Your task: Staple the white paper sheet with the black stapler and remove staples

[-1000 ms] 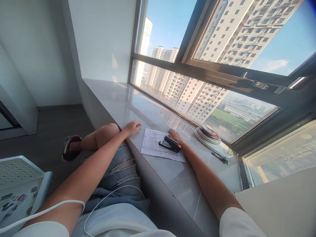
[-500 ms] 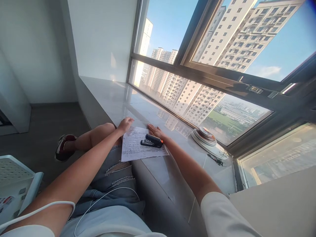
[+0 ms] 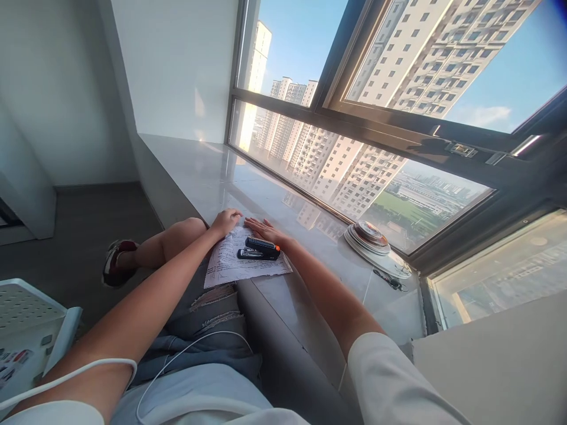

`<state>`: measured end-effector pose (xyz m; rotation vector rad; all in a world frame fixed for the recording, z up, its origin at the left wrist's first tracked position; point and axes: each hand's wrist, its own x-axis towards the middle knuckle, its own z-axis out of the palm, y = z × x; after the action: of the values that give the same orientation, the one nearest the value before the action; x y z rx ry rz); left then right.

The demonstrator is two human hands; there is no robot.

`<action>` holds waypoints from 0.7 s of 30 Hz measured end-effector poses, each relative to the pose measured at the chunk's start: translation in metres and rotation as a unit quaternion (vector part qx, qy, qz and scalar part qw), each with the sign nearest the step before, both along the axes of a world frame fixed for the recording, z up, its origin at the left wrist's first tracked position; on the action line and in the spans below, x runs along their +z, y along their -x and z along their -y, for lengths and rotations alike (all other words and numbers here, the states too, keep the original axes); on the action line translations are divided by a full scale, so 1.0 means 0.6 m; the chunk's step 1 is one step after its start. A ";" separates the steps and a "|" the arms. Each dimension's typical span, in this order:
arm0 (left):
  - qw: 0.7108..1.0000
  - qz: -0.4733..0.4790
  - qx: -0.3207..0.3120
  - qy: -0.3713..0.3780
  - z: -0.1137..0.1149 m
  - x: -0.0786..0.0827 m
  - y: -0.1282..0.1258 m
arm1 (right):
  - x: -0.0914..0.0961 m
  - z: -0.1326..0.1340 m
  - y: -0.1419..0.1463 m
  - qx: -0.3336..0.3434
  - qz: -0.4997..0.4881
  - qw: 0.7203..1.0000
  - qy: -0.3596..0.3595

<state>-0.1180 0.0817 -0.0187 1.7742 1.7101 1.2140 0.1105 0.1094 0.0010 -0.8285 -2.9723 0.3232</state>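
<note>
A printed sheet of paper lies partly on the grey window sill, its near left part over my thigh. On top of it rests a black stapler with an orange tip at its right end; neither hand grips it. My left hand is closed, fingers curled at the paper's far left corner; whether they pinch the paper is hidden. Just beyond the stapler, my right hand lies flat with fingers stretched leftward along the paper's far edge, its fingertips close to my left hand.
A stack of round plate-like items stands on the sill by the window, with a small dark object with a cord or strap beside it. A white cable crosses my lap. At lower left is a white perforated container.
The paper and the stapler on it have shifted left. My right hand has slid left along the far edge, closer to my left hand, which stays almost in place.
</note>
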 end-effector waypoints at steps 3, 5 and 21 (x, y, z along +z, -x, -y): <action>1.000 0.011 0.002 0.003 0.002 0.001 0.003 | -0.001 0.005 -0.001 -0.014 -0.011 1.000 -0.025; 1.000 0.019 0.004 0.007 0.005 0.003 0.004 | -0.002 0.011 -0.015 -0.042 -0.013 0.998 -0.034; 0.993 -0.102 -0.049 -0.029 0.021 0.010 -0.036 | -0.022 0.008 -0.241 -0.218 -0.026 0.972 -0.087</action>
<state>-0.0962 0.0690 -0.0130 2.0537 1.6890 1.0832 0.2551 0.1045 -0.0120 -1.3803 -2.6207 0.0606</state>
